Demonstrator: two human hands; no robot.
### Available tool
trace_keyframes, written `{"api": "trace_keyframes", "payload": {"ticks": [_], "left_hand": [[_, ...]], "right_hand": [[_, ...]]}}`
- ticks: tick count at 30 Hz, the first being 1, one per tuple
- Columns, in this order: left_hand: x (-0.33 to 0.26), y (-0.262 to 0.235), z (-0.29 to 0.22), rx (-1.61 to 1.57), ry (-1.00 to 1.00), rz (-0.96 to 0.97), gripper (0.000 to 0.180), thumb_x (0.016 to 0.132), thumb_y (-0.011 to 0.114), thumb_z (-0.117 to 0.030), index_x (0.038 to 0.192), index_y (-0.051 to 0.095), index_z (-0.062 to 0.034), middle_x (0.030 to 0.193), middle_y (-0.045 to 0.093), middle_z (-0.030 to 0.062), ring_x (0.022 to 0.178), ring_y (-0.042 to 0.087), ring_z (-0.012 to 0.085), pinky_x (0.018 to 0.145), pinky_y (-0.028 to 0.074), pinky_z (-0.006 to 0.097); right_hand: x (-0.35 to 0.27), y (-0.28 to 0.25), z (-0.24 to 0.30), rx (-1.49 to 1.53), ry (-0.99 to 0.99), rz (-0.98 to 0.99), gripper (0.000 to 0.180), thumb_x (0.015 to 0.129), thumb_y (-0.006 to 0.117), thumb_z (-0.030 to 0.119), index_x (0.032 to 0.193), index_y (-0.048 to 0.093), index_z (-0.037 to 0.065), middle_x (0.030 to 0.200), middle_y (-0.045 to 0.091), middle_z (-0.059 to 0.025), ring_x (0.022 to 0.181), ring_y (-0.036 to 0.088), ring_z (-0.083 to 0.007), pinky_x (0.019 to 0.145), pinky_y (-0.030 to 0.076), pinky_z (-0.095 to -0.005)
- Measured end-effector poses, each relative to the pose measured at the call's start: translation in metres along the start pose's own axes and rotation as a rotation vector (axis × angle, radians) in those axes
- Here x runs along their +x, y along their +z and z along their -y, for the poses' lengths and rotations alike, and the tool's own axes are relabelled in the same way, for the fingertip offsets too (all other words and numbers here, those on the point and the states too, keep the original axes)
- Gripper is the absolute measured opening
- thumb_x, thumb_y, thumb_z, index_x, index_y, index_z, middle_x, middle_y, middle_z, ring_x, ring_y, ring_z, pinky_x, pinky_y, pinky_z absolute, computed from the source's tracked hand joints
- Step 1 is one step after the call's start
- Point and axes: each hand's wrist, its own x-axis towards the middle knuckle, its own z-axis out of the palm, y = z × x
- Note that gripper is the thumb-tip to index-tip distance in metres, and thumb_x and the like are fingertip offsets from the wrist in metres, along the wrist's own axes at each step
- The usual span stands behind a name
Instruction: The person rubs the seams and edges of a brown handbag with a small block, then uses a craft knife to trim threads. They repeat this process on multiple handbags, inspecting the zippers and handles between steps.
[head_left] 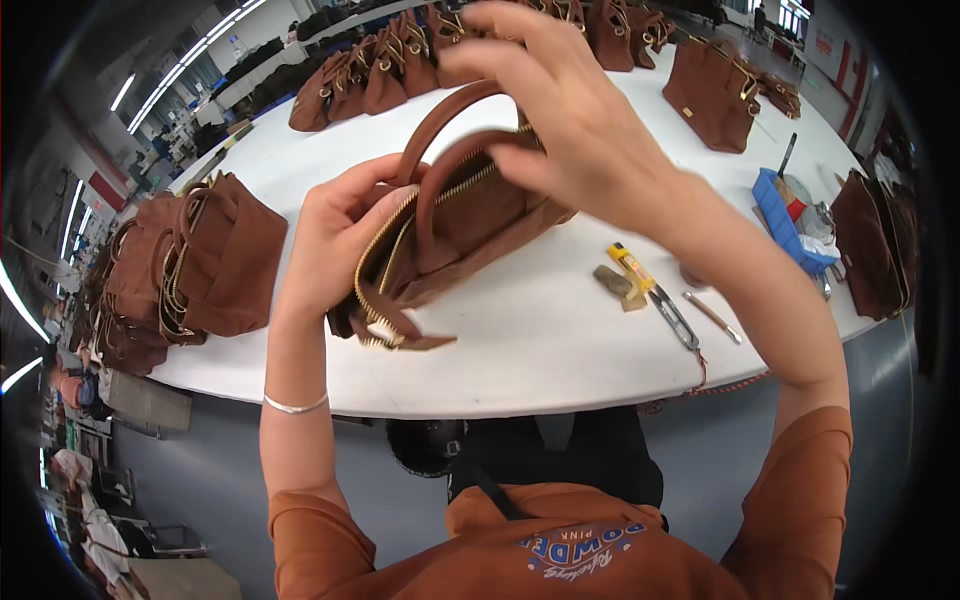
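A brown handbag (pixel 480 225) is tilted above the white table in front of me, its brass zip undone along the top and the zip end dangling at the lower left. My left hand (pixel 345 225) grips the bag's upper left edge, fingers closed beside the base of a rolled handle (pixel 440 120). Over the bag's right end is my right hand (pixel 575 120), slightly blurred. Its fingers are raised and apart from the thumb, which lies close to the zip edge. Whether the thumb touches the bag I cannot tell.
Stacked brown handbags (pixel 230 255) stand at the left, more in a row (pixel 380 75) at the back. A yellow-ended cutter (pixel 650 290), a pen-like tool (pixel 712 317) and a small brownish block (pixel 615 283) lie right of centre. Farther right are a blue bin (pixel 785 225) and another bag (pixel 872 245).
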Motion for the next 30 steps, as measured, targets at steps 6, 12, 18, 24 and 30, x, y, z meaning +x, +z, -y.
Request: {"api": "trace_keyframes", "payload": {"ticks": [6,12,18,24,30], "left_hand": [[0.028,-0.028,0.007,-0.019,-0.058,0.123,0.026,0.098,0.062,-0.018,0.112,0.068,0.0034,0.091,0.069,0.0008,0.081,0.059,0.0046,0.073,0.05,0.022],[0.022,-0.007,0.024,-0.086,-0.108,0.102,0.025,0.097,0.063,-0.024,0.101,0.067,0.0002,0.092,0.069,0.0033,0.085,0.065,0.0093,0.08,0.054,0.026],[0.031,0.008,0.01,-0.027,-0.013,0.086,0.026,0.097,0.063,-0.022,0.109,0.062,0.0017,0.097,0.068,0.0043,0.089,0.064,0.0101,0.084,0.052,0.028],[0.042,0.014,0.013,-0.009,0.064,-0.015,0.026,0.097,0.061,-0.018,0.11,0.062,0.004,0.097,0.069,0.0054,0.091,0.062,0.0101,0.084,0.05,0.027],[0.04,0.019,0.016,0.022,0.087,-0.099,0.028,0.095,0.064,-0.019,0.109,0.065,0.0046,0.091,0.07,0.0063,0.087,0.063,0.0109,0.08,0.051,0.027]], "right_hand": [[0.042,0.024,-0.058,0.041,0.202,0.606,0.057,0.073,0.068,-0.003,0.127,0.058,0.011,0.117,0.06,-0.0118,0.111,0.058,-0.0304,0.086,0.051,-0.041],[0.038,0.05,-0.049,-0.055,0.07,0.539,0.048,0.074,0.066,-0.003,0.119,0.065,0.013,0.104,0.06,-0.0111,0.106,0.058,-0.031,0.081,0.052,-0.0419],[0.059,0.049,-0.043,-0.093,-0.09,0.672,0.051,0.068,0.063,-0.012,0.114,0.067,0.009,0.102,0.054,-0.0083,0.102,0.055,-0.0253,0.075,0.052,-0.0368],[0.076,0.048,-0.042,-0.255,0.263,0.804,0.038,0.069,0.066,-0.004,0.106,0.068,0.0,0.085,0.064,-0.0177,0.08,0.068,-0.0321,0.067,0.056,-0.0401],[0.076,0.028,-0.056,0.501,0.924,0.901,0.047,0.078,0.062,0.008,0.123,0.06,-0.004,0.091,0.061,-0.0082,0.079,0.066,-0.0181,0.064,0.058,-0.0279]]}}
